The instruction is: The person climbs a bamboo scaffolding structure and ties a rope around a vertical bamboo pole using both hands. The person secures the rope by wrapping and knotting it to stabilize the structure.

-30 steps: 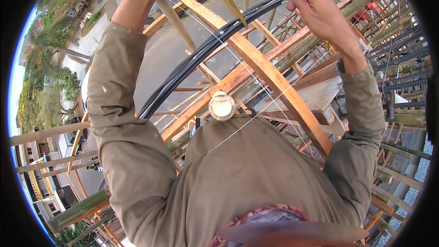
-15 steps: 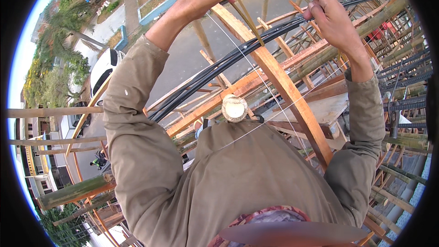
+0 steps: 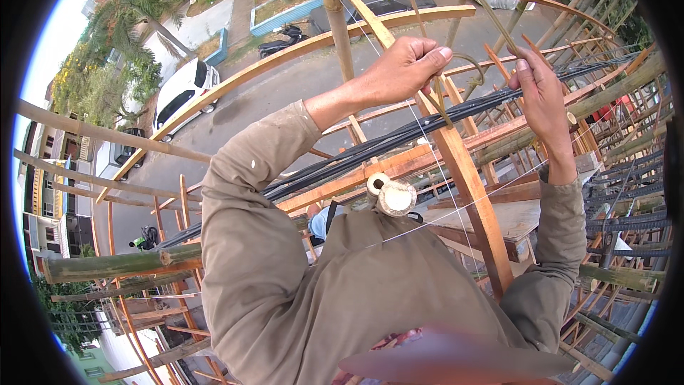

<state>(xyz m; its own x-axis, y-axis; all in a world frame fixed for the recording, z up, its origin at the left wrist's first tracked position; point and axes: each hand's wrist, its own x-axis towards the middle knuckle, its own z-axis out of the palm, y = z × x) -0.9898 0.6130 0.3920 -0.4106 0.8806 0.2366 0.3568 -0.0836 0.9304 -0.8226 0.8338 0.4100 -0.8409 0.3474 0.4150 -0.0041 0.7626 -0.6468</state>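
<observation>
A yellowish-brown rope (image 3: 484,3) slants down from the top of the view to my right hand (image 3: 543,93), whose fingers are closed around it. Left of that hand, the rope bends into a small loop (image 3: 468,61). My left hand (image 3: 405,71) pinches another stretch of the rope, which hangs down in front of an upright timber (image 3: 467,178). Just below both hands, a bundle of black cables (image 3: 342,148) crosses behind the timber. A thin white string (image 3: 440,164) runs down beside the timber.
Bamboo pole ends (image 3: 396,198) stick up against my torso. A plank platform (image 3: 499,224) lies right of the timber. A thick green bamboo pole (image 3: 114,262) juts out at left. Far below, a white car (image 3: 187,93) stands on the street. Dense scaffolding fills the right side.
Both hands have come lower in view, the left also moving right, toward the right hand. The rope's loop now shows between them. The right fingers have closed on the rope.
</observation>
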